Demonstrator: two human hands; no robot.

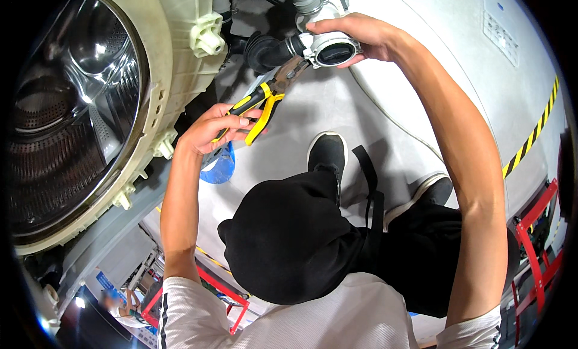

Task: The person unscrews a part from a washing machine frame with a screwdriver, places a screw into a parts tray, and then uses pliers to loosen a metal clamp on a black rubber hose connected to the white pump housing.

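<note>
- White cloth of a shirt (337, 316) is seen nearest, and beside it a bent knee is covered by black trousers (289, 240).
- Yellow and black pliers (274, 89) are held in the left hand (224, 126). Its fingers are wrapped around the handles, which are spread apart.
- The metal tips of the pliers are put close to the end of a black bendy hose (272, 54), where it is joined to a white part. Whether anything is pinched by the tips cannot be told.
- That white part (325, 43) is grasped by the right hand (376, 39), with the thumb on top and fingers around the right side. It is placed at the far middle, and a dark round end is shown on it.
- A grey hose (306, 1) is seen behind the white part.
- At the left, a shiny metal drum (78, 108) is ringed by a big cream tub (162, 66).
- A blue round thing (220, 168) is partly hidden by the left hand and wrist.
- Two dark shoes (328, 150) are set on the grey floor (271, 159).
- At the right, striped tape (533, 132) and a red frame (537, 240) can be seen.
</note>
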